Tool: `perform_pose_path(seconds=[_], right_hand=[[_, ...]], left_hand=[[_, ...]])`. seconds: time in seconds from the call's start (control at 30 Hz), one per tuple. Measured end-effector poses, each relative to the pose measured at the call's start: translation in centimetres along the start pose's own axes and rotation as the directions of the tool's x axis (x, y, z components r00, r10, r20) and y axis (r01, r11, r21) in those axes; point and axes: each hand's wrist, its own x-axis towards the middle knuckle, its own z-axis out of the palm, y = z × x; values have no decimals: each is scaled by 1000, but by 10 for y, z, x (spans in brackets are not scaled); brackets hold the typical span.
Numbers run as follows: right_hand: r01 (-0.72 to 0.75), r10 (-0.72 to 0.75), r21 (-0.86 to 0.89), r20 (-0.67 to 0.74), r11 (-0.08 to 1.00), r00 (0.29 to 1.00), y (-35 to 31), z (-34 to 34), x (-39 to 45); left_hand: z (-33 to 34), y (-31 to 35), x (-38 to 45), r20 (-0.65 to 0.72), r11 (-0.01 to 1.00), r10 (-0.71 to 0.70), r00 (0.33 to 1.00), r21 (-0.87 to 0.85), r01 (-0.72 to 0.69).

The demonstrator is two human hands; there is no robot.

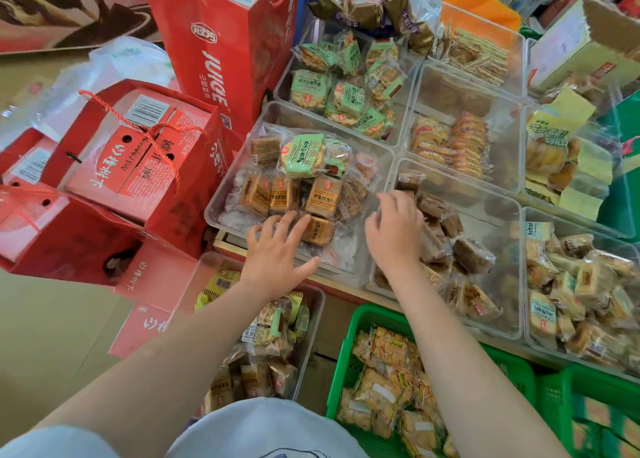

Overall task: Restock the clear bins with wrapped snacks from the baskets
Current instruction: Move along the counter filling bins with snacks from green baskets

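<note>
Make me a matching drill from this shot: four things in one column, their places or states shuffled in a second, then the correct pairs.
Things
1. left hand
2. right hand
3. green basket
4. tall red juice box

Places or states
A. standing upright, left of the clear bins
B. fingers spread over the tan wrapped snacks in the near-left clear bin
C. below the shelf edge, full of yellow-wrapped snacks
D. reaching into the neighbouring bin of dark brown wrapped snacks

Pairs: 1-B, 2-D, 3-C, 4-A
</note>
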Motion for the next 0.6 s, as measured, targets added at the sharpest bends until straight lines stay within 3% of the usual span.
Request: perform_pose_path(seconds=[0.03,0.1,0.17,0.27,0.37,0.47,0.6], right_hand=[[77,-77,37,-14,996,997,-12,2,-3],[105,-118,97,130,990,984,-33,7,-9],[-91,26,168,355,982,935,-46,13,-11],[-477,263,369,500,798,825,-55,24,-9],[-596,322,444,550,669,770,-61,32,-10],[-623,368,469,526,626,767,-60,32,-13],[-562,315,523,489,641,814,-52,22,-23]], left_hand=[[0,0,0,-4,1000,2,1000,-1,-2],[1,0,0,-14,1000,5,1000,5,-5],[2,-1,0,-22,1000,11,1000,8,-11],[3,-2,0,-31,1000,25,999,11,-24],[2,-3,-1,-25,1000,25,999,10,-25],[2,-3,-1,-21,1000,26,999,16,-25],[-1,-2,-2,-2,1000,26,1000,8,-26]])
